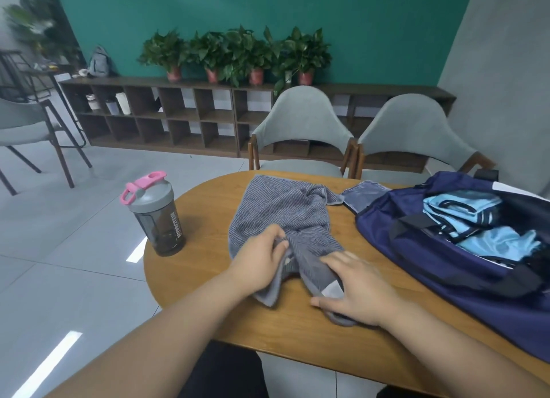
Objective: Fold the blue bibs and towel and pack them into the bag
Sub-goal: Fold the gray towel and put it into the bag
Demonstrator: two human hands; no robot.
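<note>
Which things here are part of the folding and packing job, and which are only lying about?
Job: towel, blue bibs inside the bag, left hand gripping the towel, right hand flat on it.
Lying about: shaker bottle, chairs, potted plants.

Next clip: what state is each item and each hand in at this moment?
towel: crumpled on the table, not yet folded
bag: open, on the table
bibs: folded, inside the bag
shaker bottle: upright, cap closed
left hand: grips a towel fold
right hand: flat on the towel
</note>
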